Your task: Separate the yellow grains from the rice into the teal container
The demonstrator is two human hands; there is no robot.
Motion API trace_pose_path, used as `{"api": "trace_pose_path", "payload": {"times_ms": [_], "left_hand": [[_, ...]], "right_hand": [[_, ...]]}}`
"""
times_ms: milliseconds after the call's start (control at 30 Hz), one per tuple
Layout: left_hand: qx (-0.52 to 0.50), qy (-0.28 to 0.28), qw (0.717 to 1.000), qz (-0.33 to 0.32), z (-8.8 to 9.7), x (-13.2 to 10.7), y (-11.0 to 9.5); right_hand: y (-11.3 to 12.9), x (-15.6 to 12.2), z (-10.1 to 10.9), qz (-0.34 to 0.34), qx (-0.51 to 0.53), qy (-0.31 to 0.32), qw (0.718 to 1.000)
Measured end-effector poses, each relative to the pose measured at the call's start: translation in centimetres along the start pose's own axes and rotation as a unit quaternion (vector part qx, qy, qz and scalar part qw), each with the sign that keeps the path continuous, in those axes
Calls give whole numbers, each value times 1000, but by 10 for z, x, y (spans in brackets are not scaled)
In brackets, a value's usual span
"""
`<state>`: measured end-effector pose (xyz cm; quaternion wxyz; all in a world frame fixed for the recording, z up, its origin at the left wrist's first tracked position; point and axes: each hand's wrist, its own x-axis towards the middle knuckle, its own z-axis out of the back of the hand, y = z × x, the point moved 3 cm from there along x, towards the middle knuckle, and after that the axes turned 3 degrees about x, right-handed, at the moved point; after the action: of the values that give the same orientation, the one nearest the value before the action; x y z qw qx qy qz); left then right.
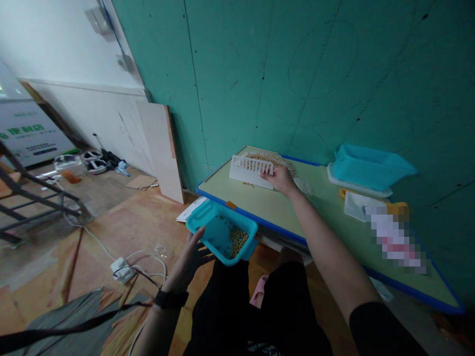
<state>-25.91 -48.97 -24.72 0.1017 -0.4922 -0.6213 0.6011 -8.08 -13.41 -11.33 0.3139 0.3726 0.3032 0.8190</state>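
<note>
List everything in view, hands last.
Walls: 2, green and white, background.
Table: 1, pale green, blue-edged, centre right.
Slotted plate: 1, white, standing on table.
Near tub: 1, blue, at table's front edge.
Beans: many, tan, in near tub and on table.
Grains: many, white, on table.
Far tub: 1, blue, table's back right.
Tray: 1, white, under far tub.
Small container: 1, white, before tray.
Blurred item: 1, white-pink, table's right.
Board: 1, pale, left of table.
Socket block: 1, white, lower left.
Frame: 1, dark, far left.
Slipper: 1, pink, bottom centre.
Left hand: 1, bare, at near tub.
Right hand: 1, bare, gripping slotted plate.
</note>
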Motion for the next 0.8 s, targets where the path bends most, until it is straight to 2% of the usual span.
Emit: {"api": "trace_pose_path", "payload": {"times_ms": [100,267,467,633,800], "left_hand": [[-2,-7,1000,-4,0,2,1],[-5,12,1000,0,-2,4,6],[-5,-11,1000,-7,-8,-2,9],[-2,-15,1000,-22,-14,-9,6],[9,4,999,-33,-22,-18,4]], "right_hand": [[0,-1,-1,-16,9,-4,1000],[0,-5,-3,-17,22,3,1000],[-1,-18,-1,-28,40,17,999],[1,-33,9,-31,50,6,998],[6,-55,30,-21,-10,-15,1000]]}}
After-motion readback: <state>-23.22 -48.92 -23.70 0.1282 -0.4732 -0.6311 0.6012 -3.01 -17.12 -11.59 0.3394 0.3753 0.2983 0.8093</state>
